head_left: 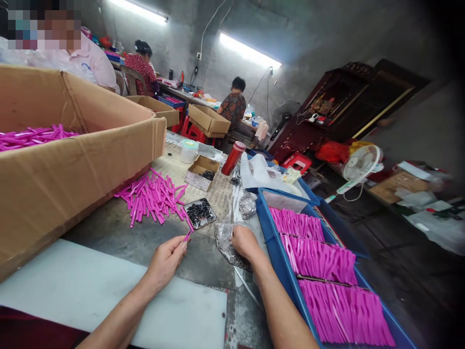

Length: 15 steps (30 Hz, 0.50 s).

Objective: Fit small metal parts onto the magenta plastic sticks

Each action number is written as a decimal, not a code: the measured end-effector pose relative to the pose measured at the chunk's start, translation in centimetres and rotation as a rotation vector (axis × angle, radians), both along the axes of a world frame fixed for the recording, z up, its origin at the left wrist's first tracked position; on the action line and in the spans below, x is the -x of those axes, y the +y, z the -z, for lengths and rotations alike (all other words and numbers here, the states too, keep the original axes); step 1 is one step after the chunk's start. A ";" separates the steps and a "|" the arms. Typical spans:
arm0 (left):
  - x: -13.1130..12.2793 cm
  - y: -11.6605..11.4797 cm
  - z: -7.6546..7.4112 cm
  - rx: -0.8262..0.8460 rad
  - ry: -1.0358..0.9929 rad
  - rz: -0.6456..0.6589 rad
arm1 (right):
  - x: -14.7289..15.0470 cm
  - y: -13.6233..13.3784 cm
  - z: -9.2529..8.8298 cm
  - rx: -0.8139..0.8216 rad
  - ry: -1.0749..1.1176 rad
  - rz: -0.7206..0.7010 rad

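Observation:
Pinched in my left hand is a thin magenta plastic stick, pointing away from me. My right hand reaches down with curled fingers into a clear plastic bag of small silvery parts; its fingertips are hidden there. Just beyond both hands lies a small metal tray of little black parts. A loose pile of magenta sticks spreads on the table to the left of that tray.
A big cardboard box with more magenta sticks stands at left. At right, a blue crate holds rows of magenta pieces. Farther back are a small carton of black parts and a red flask. A white board lies in front.

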<state>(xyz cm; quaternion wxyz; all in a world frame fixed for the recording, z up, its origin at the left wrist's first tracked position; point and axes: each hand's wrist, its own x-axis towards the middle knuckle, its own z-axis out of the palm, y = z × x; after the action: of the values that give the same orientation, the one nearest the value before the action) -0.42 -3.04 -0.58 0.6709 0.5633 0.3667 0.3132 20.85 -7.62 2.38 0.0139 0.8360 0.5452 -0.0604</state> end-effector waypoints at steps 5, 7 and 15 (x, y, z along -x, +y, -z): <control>0.0 0.2 0.4 -0.020 -0.019 0.016 | 0.2 -0.8 -1.6 -0.084 0.034 0.009; 0.0 0.1 0.3 -0.035 -0.012 0.022 | 0.7 -1.6 -2.6 -0.127 0.054 0.010; 0.2 0.0 0.2 -0.098 0.006 0.039 | 5.5 -4.6 -2.3 -0.311 0.315 -0.174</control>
<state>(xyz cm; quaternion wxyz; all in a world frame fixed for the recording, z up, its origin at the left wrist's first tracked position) -0.63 -3.02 -0.80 0.6475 0.6035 0.3419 0.3157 15.33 -12.22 4.68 -0.1952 0.7582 0.6134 -0.1042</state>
